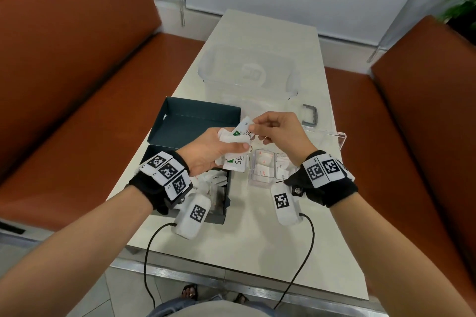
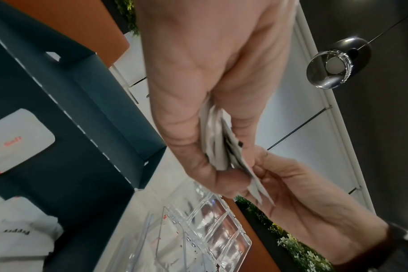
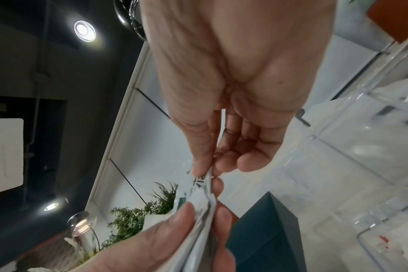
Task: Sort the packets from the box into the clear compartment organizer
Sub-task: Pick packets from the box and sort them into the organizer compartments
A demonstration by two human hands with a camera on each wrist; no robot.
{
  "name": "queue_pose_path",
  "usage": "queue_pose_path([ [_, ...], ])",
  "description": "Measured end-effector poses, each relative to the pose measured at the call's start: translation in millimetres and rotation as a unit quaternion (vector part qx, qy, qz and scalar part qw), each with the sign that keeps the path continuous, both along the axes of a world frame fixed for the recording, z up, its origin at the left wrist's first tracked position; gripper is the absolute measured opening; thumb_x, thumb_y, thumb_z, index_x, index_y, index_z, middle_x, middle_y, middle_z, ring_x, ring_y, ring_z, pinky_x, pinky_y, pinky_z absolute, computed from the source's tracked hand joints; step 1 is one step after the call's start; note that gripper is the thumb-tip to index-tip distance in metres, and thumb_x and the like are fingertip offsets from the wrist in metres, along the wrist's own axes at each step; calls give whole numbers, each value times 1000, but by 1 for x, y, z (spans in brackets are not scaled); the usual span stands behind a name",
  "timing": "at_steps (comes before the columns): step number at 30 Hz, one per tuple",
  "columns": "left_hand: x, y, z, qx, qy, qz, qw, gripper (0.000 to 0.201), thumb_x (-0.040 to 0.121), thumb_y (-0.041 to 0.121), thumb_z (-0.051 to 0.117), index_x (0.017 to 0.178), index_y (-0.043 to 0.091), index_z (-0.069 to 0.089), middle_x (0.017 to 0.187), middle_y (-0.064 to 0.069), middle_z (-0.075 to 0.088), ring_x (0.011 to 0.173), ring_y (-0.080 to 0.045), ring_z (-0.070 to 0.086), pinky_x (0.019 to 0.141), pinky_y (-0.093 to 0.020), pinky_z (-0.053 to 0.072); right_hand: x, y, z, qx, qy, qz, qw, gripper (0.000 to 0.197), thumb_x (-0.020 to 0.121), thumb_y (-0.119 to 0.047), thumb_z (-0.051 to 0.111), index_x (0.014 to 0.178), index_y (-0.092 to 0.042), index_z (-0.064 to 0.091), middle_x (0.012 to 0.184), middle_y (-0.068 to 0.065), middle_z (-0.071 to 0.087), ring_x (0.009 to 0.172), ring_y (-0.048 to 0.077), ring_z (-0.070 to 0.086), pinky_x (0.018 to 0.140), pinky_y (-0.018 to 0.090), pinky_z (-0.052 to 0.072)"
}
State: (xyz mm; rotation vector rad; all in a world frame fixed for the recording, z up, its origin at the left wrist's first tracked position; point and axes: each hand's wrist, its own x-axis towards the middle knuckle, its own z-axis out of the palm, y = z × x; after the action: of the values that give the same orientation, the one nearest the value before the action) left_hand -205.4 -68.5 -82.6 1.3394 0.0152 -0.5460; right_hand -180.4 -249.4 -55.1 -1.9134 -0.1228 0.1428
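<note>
My left hand grips a bunch of white packets above the gap between the dark teal box and the clear compartment organizer. Some packets carry green print. My right hand pinches the top corner of one packet between thumb and forefinger. The left wrist view shows the packet stack clamped in my left hand. In the right wrist view my right hand nips the packet edge. More white packets lie in the box. Organizer compartments hold a few packets.
The white table stands between two orange benches. A large clear bin sits behind the organizer, and the organizer's open lid juts right. Black cables hang off the near table edge.
</note>
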Motion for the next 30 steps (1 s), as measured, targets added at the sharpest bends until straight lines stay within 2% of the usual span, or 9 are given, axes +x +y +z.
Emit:
queue_pose_path([
  [8,5,-18,1,38,2,-19,999,31,85,7,71,115,9,68,119,-17,67,103,-26,65,90,-46,51,-2,-37,3,51,20,-56,997,4,87,-6,67,89,-7,63,76,7,67,59,12,64,58,24,52],
  [11,7,-22,1,46,-3,-30,999,26,86,13,70,112,17,72,108,-10,71,100,-23,66,81,-38,53,1,-62,2,42,-8,-97,994,9,89,-6,65,84,-13,62,74,7,67,56,11,65,56,23,55],
  [14,9,-25,-1,48,-3,-28,998,22,88,14,69,109,20,73,103,-7,69,92,-19,63,79,-37,44,6,-93,-4,-22,-17,-133,991,8,89,-8,66,86,-15,65,74,6,68,60,13,66,61,26,56],
  [16,10,-27,-2,51,-5,-33,998,24,89,15,69,112,19,71,102,-7,69,89,-18,64,75,-32,47,8,-115,-9,-100,-11,-147,984,4,88,-10,65,91,-12,67,77,8,69,65,15,66,65,26,56],
  [19,9,-31,-4,45,1,-36,998,24,89,15,69,112,19,72,98,-5,72,86,-15,68,64,-26,50,10,-135,-19,-256,14,-102,961,5,90,-14,63,91,-13,69,80,8,70,68,15,63,67,26,52],
  [21,8,-35,-5,52,0,-34,998,22,88,15,70,108,20,73,94,-1,73,82,-10,66,63,-27,41,8,-137,-28,-335,21,-60,940,9,90,-17,64,90,-11,71,77,3,67,66,10,57,69,23,44],
  [25,7,-42,-8,48,3,-40,998,19,88,14,70,105,21,73,94,-2,72,84,-12,66,66,-31,36,2,-128,-48,-383,52,-32,922,11,87,-9,66,96,-7,72,79,0,60,75,16,57,71,22,42],
  [28,7,-44,-8,42,9,-43,998,18,88,15,69,104,23,73,96,-3,72,90,-16,68,73,-33,50,-3,-118,-60,-388,81,-31,918,8,82,-7,69,87,-13,67,80,3,64,85,25,64,81,33,51],
  [30,7,-43,-8,42,8,-44,998,19,88,15,69,106,22,72,98,-3,71,90,-17,68,64,-27,52,-6,-113,-68,-415,74,-31,906,10,82,-9,68,83,-17,63,83,3,66,88,26,63,89,40,48],
])
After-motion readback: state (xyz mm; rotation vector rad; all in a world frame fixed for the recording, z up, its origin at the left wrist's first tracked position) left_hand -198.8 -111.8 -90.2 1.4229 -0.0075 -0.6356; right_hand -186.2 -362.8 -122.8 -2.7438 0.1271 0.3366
